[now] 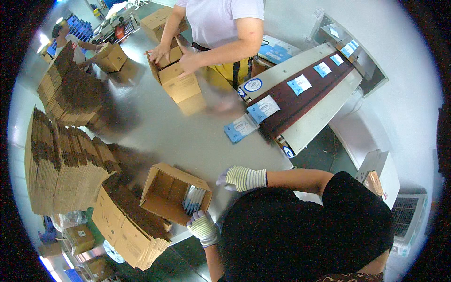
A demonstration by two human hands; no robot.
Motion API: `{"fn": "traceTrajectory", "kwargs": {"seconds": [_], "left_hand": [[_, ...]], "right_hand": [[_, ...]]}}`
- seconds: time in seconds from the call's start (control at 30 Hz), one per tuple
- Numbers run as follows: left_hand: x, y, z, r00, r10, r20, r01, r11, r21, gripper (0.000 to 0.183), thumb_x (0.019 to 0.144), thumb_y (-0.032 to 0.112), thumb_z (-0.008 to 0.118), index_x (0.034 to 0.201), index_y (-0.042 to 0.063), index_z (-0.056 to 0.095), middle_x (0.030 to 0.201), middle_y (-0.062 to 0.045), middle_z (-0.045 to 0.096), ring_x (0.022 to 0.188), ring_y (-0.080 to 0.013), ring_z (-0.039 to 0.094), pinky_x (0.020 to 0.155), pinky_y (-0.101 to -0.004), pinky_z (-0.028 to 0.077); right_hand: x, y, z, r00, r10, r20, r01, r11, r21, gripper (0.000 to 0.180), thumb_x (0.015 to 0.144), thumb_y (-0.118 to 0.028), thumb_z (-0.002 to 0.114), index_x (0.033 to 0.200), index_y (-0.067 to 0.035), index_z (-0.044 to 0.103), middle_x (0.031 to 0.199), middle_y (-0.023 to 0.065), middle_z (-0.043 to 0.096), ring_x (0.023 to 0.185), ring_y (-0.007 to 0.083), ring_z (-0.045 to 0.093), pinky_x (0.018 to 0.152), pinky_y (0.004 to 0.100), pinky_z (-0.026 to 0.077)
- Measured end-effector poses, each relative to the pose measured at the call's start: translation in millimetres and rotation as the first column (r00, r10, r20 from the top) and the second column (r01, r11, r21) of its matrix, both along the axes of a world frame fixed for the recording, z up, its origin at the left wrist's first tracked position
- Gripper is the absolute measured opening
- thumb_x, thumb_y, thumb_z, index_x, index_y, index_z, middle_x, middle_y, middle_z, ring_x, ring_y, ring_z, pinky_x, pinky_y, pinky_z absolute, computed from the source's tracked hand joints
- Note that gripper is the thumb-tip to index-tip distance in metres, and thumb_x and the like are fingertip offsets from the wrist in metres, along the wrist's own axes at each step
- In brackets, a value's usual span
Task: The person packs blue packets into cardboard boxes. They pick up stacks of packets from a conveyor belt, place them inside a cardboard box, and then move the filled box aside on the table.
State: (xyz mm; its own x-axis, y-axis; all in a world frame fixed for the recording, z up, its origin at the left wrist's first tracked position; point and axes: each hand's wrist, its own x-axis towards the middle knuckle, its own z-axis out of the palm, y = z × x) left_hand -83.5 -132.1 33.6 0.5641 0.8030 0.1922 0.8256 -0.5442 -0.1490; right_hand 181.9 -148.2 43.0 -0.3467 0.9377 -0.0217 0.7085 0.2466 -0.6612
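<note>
My left hand, in a striped knit glove with pale purple fingers, grips the near corner of an open cardboard box. Inside that box, several blue-and-white plastic packets stand on edge in a row against one end. My right hand, gloved the same way, is over the metal table, just beyond the box and apart from it. Its fingers are bent and point down. Whether anything is under them is hidden.
A conveyor belt carries blue-and-white packets, with overlapping ones at its table end. Across the table, a co-worker's hands handle another carton. Flattened cartons are stacked at the left. Another person holds a box farther off.
</note>
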Motion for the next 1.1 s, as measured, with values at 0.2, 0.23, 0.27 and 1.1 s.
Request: {"fn": "traceTrajectory", "kwargs": {"seconds": [0.2,0.23,0.27,1.1], "left_hand": [[-1.1,5.5,2.8,0.999,0.000,0.042,0.000,1.000,-0.001,0.015,0.070,0.022,0.063,0.074,0.013,0.051,0.069,-0.004,0.053,0.061,-0.0228,0.054,0.061,-0.0385,0.037],[0.3,6.8,5.1,0.995,-0.028,0.093,0.027,1.000,0.011,0.014,0.068,0.019,0.062,0.071,0.013,0.049,0.067,-0.004,0.051,0.061,-0.0234,0.052,0.060,-0.0383,0.036],[1.1,7.9,5.8,0.996,-0.019,0.090,0.019,1.000,0.009,0.014,0.068,0.019,0.062,0.071,0.013,0.049,0.067,-0.004,0.051,0.061,-0.0234,0.052,0.060,-0.0383,0.036],[0.2,16.8,7.0,0.996,0.031,0.088,-0.031,1.000,-0.006,0.016,0.071,0.024,0.062,0.076,0.015,0.049,0.066,-0.002,0.049,0.065,-0.0206,0.053,0.062,-0.0365,0.037]], "right_hand": [[36.1,34.1,-19.3,0.993,-0.030,0.116,0.024,0.998,0.056,0.032,0.083,-0.029,0.055,0.104,-0.004,0.057,0.096,0.0188,0.060,0.087,0.0375,0.057,0.078,0.0462,0.046],[44.6,39.1,-17.9,0.993,-0.097,0.071,0.087,0.988,0.131,0.030,0.080,-0.030,0.057,0.092,-0.002,0.059,0.084,0.0200,0.062,0.079,0.0384,0.059,0.072,0.0477,0.047],[56.3,45.0,-22.8,0.994,-0.088,0.067,0.078,0.989,0.129,0.030,0.080,-0.030,0.057,0.092,-0.002,0.059,0.084,0.0200,0.062,0.079,0.0384,0.059,0.072,0.0477,0.047],[171.7,140.0,-59.7,0.932,0.120,0.342,0.244,0.490,-0.837,0.072,0.057,-0.034,0.079,0.120,-0.008,0.055,0.117,0.0154,0.058,0.109,0.0275,0.056,0.089,0.0408,0.045]]}}
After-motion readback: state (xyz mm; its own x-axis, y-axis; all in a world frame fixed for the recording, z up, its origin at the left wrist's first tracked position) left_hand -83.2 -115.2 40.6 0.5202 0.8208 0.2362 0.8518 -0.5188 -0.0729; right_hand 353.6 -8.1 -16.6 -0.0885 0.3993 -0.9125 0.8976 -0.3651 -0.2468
